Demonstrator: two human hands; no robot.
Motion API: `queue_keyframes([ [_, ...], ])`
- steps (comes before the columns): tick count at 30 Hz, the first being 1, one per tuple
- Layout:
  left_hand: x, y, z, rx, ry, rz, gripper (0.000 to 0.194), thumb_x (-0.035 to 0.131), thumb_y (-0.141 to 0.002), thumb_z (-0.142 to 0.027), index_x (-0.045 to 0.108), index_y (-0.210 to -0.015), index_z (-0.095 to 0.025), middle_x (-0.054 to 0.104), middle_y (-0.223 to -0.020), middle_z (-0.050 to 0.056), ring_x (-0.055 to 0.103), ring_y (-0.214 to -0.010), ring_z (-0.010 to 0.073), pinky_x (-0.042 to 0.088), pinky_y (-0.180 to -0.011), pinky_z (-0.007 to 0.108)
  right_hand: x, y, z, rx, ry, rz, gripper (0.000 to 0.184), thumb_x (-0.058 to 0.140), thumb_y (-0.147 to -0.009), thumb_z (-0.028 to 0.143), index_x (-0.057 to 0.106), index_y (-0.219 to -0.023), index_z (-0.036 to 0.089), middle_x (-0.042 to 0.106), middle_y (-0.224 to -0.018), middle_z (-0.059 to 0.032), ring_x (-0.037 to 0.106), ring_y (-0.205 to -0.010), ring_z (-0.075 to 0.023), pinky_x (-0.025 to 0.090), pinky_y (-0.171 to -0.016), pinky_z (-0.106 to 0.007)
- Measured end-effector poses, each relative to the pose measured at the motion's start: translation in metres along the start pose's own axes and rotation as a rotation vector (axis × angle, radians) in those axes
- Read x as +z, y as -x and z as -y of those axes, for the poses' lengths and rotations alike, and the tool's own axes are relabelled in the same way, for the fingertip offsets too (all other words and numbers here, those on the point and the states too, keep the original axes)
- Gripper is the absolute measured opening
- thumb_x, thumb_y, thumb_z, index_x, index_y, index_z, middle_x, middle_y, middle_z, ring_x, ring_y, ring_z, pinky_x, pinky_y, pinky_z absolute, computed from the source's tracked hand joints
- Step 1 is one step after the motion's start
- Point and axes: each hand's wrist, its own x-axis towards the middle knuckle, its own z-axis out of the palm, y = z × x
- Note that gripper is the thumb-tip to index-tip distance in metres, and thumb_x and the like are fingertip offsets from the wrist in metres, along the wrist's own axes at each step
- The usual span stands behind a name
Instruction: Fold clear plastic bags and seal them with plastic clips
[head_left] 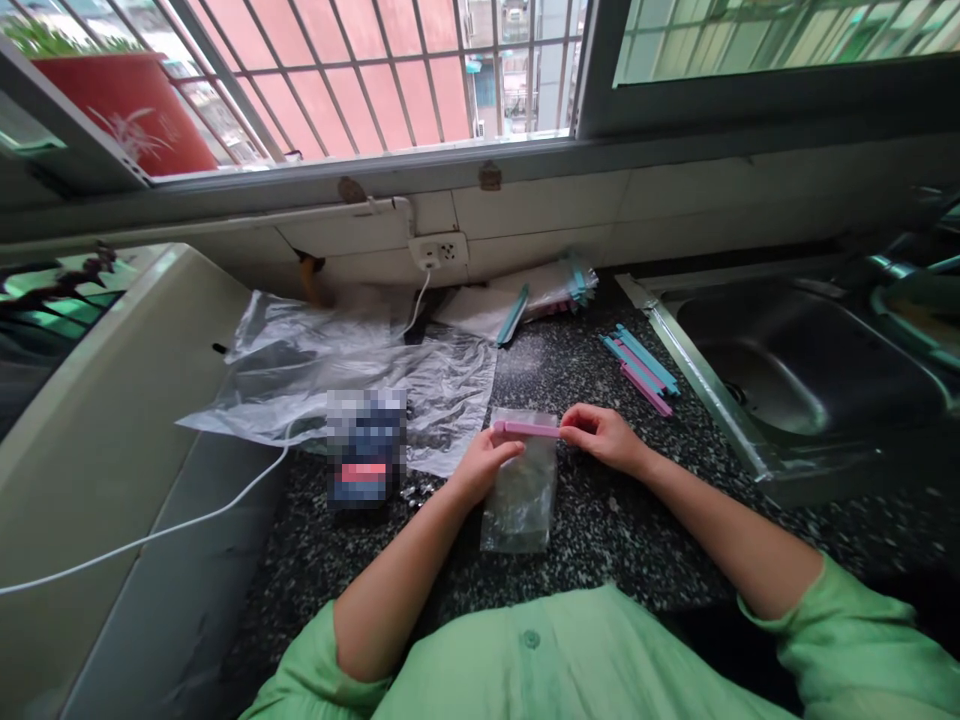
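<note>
A pink bag sealing clip [534, 430] lies across the upper part of a small clear plastic bag [517, 510], whose lower part hangs toward me over the speckled counter. My left hand [484, 462] is closed on the clip's left end and the bag's edge, thumb pointing inward. At the clip's right end, my right hand [600, 437] pinches the tip between thumb and fingers. Whether the clip is fully fastened is too small to tell. To the right rests a small pile of blue and pink clips [641, 365].
A crumpled plastic sheet [450, 390] spreads at left, beside a blurred-out dark object [367, 450] and a white cable [225, 512]. Behind are a packet of clips [562, 285] and a loose teal clip [513, 316]. A steel sink [765, 470] borders the right.
</note>
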Motion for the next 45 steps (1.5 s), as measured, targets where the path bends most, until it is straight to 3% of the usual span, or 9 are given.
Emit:
queue_keyframes([
  [10,-0.002,-0.001,0.003,-0.004,0.004,0.011,0.028,0.070,-0.050,-0.024,0.066,-0.076,-0.014,0.065,-0.067,0.000,0.054,-0.060,0.0118,0.040,-0.061,0.023,0.000,0.000,-0.001,-0.009,0.048,-0.023,0.021,0.056,-0.074,0.038,0.056,-0.070,0.017,0.053,-0.058,0.0023,0.046,-0.052,-0.0098,0.037,-0.050,-0.022],
  [16,-0.002,-0.005,0.007,-0.055,0.124,-0.038,0.038,0.065,-0.059,-0.050,0.065,-0.068,-0.013,0.061,-0.058,0.001,0.050,-0.051,0.0107,0.038,-0.053,0.023,0.002,0.000,0.001,-0.027,0.056,-0.023,0.028,0.056,-0.074,0.045,0.056,-0.068,0.017,0.053,-0.058,0.0019,0.046,-0.052,-0.0095,0.037,-0.049,-0.022],
  [19,-0.003,-0.009,0.011,-0.045,0.164,-0.084,0.037,0.067,-0.057,-0.050,0.064,-0.064,-0.014,0.061,-0.057,0.000,0.050,-0.052,0.0110,0.038,-0.053,0.023,0.001,0.000,0.001,-0.016,0.014,-0.040,0.037,0.047,-0.079,0.051,0.057,-0.072,0.016,0.052,-0.055,0.0020,0.045,-0.047,-0.0090,0.036,-0.046,-0.022],
  [21,-0.003,-0.011,0.012,-0.041,0.185,-0.118,0.035,0.068,-0.056,-0.049,0.064,-0.063,-0.015,0.062,-0.057,0.000,0.050,-0.052,0.0114,0.038,-0.053,0.023,-0.001,0.001,0.001,-0.028,0.015,-0.118,0.043,0.037,-0.084,0.053,0.057,-0.076,0.016,0.053,-0.055,0.0012,0.045,-0.045,-0.0092,0.037,-0.045,-0.022],
  [24,-0.003,-0.010,0.011,-0.021,0.169,-0.153,0.034,0.067,-0.056,-0.048,0.063,-0.063,-0.015,0.061,-0.057,0.000,0.051,-0.053,0.0120,0.038,-0.054,0.023,-0.003,0.003,0.002,-0.173,0.186,-0.227,0.043,0.037,-0.085,0.052,0.059,-0.083,0.016,0.060,-0.065,-0.0030,0.051,-0.052,-0.0112,0.041,-0.051,-0.024],
  [28,-0.001,-0.007,0.006,-0.012,0.135,-0.145,0.035,0.066,-0.056,-0.050,0.061,-0.061,-0.016,0.061,-0.056,-0.001,0.052,-0.054,0.0130,0.040,-0.055,0.025,0.002,0.008,0.003,-0.425,0.596,-0.156,0.032,0.049,-0.082,0.045,0.062,-0.089,0.016,0.065,-0.073,-0.0060,0.058,-0.061,-0.0148,0.042,-0.059,-0.025],
  [34,0.003,-0.005,0.000,-0.152,0.227,-0.034,0.055,0.052,-0.061,-0.066,0.065,-0.070,-0.013,0.064,-0.060,0.006,0.061,-0.066,0.0219,0.045,-0.062,0.031,0.007,0.009,-0.003,-0.512,0.822,-0.168,0.028,0.044,-0.087,0.038,0.064,-0.088,0.017,0.069,-0.078,-0.0059,0.061,-0.066,-0.0154,0.041,-0.062,-0.025],
  [39,-0.002,-0.007,0.008,-0.024,0.124,-0.063,0.050,0.054,-0.063,-0.063,0.065,-0.069,-0.014,0.065,-0.061,0.004,0.058,-0.060,0.0177,0.044,-0.063,0.029,0.006,0.008,-0.003,-0.556,0.867,-0.145,0.025,0.045,-0.087,0.032,0.063,-0.090,0.017,0.067,-0.077,-0.0056,0.060,-0.066,-0.0151,0.042,-0.061,-0.025],
  [45,-0.003,-0.006,0.009,0.162,-0.128,-0.149,0.043,0.052,-0.070,-0.057,0.065,-0.063,-0.017,0.066,-0.065,0.004,0.054,-0.064,0.0173,0.042,-0.066,0.028,0.013,0.009,-0.002,-0.525,0.810,-0.213,0.020,0.043,-0.087,0.022,0.061,-0.093,0.016,0.061,-0.082,-0.0070,0.058,-0.072,-0.0148,0.048,-0.066,-0.025],
])
